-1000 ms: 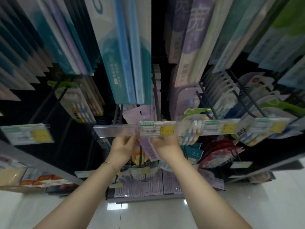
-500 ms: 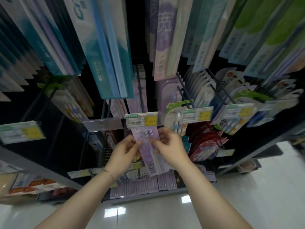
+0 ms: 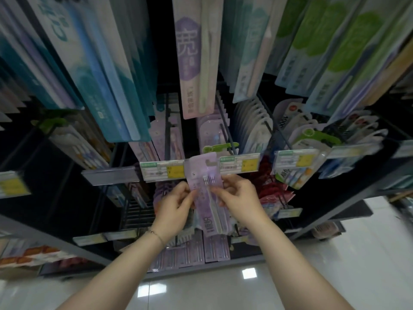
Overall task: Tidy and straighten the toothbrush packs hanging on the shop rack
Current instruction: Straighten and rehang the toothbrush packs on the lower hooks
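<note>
At the centre of the frame, the left hand (image 3: 176, 206) and right hand (image 3: 240, 198) are each pinching an edge of a flat lilac toothbrush pack (image 3: 204, 193), glossy plastic over card. Its top is lying across the clear price strip (image 3: 111, 175). The dark rack (image 3: 44, 171) is carrying long slim packs on thin wire pegs (image 3: 225, 128).

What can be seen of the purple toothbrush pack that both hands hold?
The purple toothbrush pack is a long, flat lilac card with white brush heads near its top, a small letter S and white lettering near its lower end. Its hang tab lies over the price-label rail. It is slightly tilted. The left hand pinches its left edge, the right hand its right edge. Whether a hook carries it is unclear.
</note>
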